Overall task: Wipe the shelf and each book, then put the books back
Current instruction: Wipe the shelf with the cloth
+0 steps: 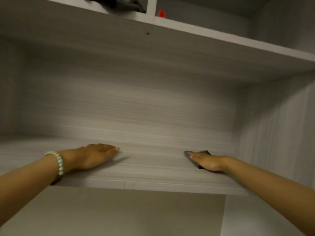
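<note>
Shelf (150,169): pale grey wood-grain board, level, set in a matching recess. Dark cloth (187,154) lies flat on its right part, pressed under the flat right hand (207,161), with edges showing past the fingers.

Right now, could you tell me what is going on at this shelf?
A person is wiping the shelf. The right hand presses a dark cloth flat on the board, close to the right wall. The left hand, with a bead bracelet on its wrist, rests flat on the shelf further left. No books are in view. On the shelf above sit a dark bundle and a small red thing.
</note>
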Tool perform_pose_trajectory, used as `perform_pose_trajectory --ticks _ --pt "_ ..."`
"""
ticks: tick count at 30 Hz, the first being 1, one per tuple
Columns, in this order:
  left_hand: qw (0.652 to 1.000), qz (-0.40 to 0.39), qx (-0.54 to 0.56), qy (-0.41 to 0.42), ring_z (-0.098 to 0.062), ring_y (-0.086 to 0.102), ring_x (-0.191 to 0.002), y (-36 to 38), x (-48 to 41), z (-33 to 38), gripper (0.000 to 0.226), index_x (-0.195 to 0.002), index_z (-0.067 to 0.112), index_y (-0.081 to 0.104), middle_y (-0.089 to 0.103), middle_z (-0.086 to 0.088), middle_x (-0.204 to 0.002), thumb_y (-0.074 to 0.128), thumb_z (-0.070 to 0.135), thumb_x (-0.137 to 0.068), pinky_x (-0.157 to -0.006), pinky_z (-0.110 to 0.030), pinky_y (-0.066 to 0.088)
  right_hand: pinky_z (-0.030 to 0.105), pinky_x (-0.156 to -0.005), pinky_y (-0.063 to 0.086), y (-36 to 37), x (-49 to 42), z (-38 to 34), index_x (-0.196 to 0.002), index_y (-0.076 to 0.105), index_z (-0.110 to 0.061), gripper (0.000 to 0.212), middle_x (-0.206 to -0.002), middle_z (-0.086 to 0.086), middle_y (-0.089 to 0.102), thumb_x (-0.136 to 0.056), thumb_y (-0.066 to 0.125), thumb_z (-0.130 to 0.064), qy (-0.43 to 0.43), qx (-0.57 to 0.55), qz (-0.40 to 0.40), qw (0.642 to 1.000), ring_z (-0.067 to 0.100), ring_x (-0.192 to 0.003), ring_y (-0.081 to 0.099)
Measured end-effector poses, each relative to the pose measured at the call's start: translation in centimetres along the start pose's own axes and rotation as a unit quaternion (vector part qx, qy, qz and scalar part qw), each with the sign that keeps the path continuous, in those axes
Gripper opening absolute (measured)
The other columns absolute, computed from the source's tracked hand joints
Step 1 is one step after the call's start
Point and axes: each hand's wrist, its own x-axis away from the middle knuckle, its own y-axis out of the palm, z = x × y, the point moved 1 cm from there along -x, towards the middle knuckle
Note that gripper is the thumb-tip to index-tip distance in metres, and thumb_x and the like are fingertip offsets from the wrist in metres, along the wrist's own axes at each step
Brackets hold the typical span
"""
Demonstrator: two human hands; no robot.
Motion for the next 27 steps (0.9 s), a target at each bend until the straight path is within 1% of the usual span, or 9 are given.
perform_pose_trajectory --ticks 6,9,11,15,18,20,23,25,27 --pt "0.997 0.054 0.047 -0.013 -0.015 0.024 -0.142 -0.5 3.8 -1.8 0.062 -0.146 0.03 0.029 0.026 0.007 -0.154 0.015 0.059 -0.092 -0.117 -0.031 0.012 0.038 -0.118 0.017 2.9 -2.0 -10.8 -0.151 0.02 -0.031 0.049 -0.156 0.0 0.026 -0.103 0.014 -0.042 -0.105 0.005 -0.006 0.994 0.022 -0.142 0.025" --pt "0.995 0.079 0.056 -0.003 -0.016 0.027 -0.14 -0.4 4.4 -1.7 0.057 -0.145 0.029 0.033 0.03 0.007 -0.153 0.019 0.055 -0.096 -0.116 -0.032 0.015 0.039 -0.12 0.01 3.7 -2.7 -12.3 -0.152 0.016 -0.031 0.05 -0.159 -0.006 0.015 -0.103 0.014 -0.044 -0.136 0.016 -0.026 0.99 0.018 -0.146 0.014" --pt "0.993 0.092 0.069 -0.003 -0.017 0.029 -0.139 -0.3 4.4 -1.5 0.057 -0.144 0.028 0.035 0.032 0.005 -0.152 0.019 0.055 -0.096 -0.115 -0.033 0.017 0.038 -0.12 0.005 3.4 -2.5 -10.4 -0.152 0.015 -0.032 0.051 -0.159 -0.009 0.01 -0.103 0.014 -0.046 -0.124 0.019 -0.016 0.992 0.013 -0.147 0.007" --pt "0.989 0.131 0.064 0.019 -0.019 0.036 -0.135 -0.4 4.7 -1.6 0.054 -0.14 0.026 0.043 0.04 0.003 -0.147 0.021 0.052 -0.098 -0.113 -0.033 0.023 0.032 -0.12 0.006 1.9 -0.4 -6.7 -0.151 0.015 -0.03 0.049 -0.159 -0.007 0.013 -0.104 0.016 -0.043 -0.027 -0.003 0.002 1.0 0.014 -0.146 0.013" --pt "0.987 0.145 0.053 0.037 -0.019 0.035 -0.136 -0.6 4.8 -1.4 0.052 -0.14 0.025 0.042 0.039 0.003 -0.148 0.021 0.049 -0.099 -0.113 -0.033 0.023 0.031 -0.118 0.014 2.0 0.8 -8.8 -0.15 0.022 -0.03 0.049 -0.156 -0.001 0.024 -0.103 0.017 -0.044 -0.006 -0.024 0.022 0.999 0.02 -0.142 0.025" --pt "0.988 0.138 0.053 0.038 -0.02 0.033 -0.136 -0.6 4.7 -1.3 0.053 -0.141 0.025 0.04 0.038 0.002 -0.149 0.02 0.049 -0.099 -0.114 -0.034 0.022 0.036 -0.116 0.023 2.8 1.3 -12.7 -0.145 0.035 -0.029 0.05 -0.149 0.003 0.039 -0.102 0.017 -0.047 -0.044 -0.034 0.025 0.998 0.025 -0.135 0.037" --pt "0.988 0.133 0.071 0.033 -0.021 0.033 -0.137 -0.4 4.5 -1.5 0.055 -0.143 0.025 0.039 0.037 0.0 -0.15 0.019 0.052 -0.099 -0.112 -0.034 0.022 0.049 -0.109 0.033 4.7 2.2 -18.6 -0.131 0.043 -0.028 0.047 -0.138 0.009 0.05 -0.098 0.016 -0.048 -0.129 -0.008 0.013 0.991 0.031 -0.126 0.046" --pt "0.988 0.129 0.083 0.027 -0.022 0.034 -0.137 -0.5 4.4 -1.6 0.057 -0.143 0.025 0.038 0.036 0.0 -0.15 0.018 0.053 -0.098 -0.111 -0.034 0.023 0.051 -0.108 0.032 5.4 2.6 -19.6 -0.13 0.042 -0.03 0.046 -0.141 0.009 0.046 -0.098 0.016 -0.049 -0.142 0.001 0.008 0.99 0.032 -0.13 0.042" --pt "0.989 0.121 0.075 0.03 -0.023 0.036 -0.135 -0.4 4.4 -1.7 0.057 -0.142 0.025 0.04 0.039 -0.001 -0.149 0.018 0.054 -0.098 -0.11 -0.034 0.025 0.046 -0.117 0.02 5.5 3.2 -18.1 -0.144 0.03 -0.04 0.05 -0.155 -0.004 0.028 -0.098 0.013 -0.054 -0.132 0.007 0.009 0.991 0.023 -0.143 0.024"
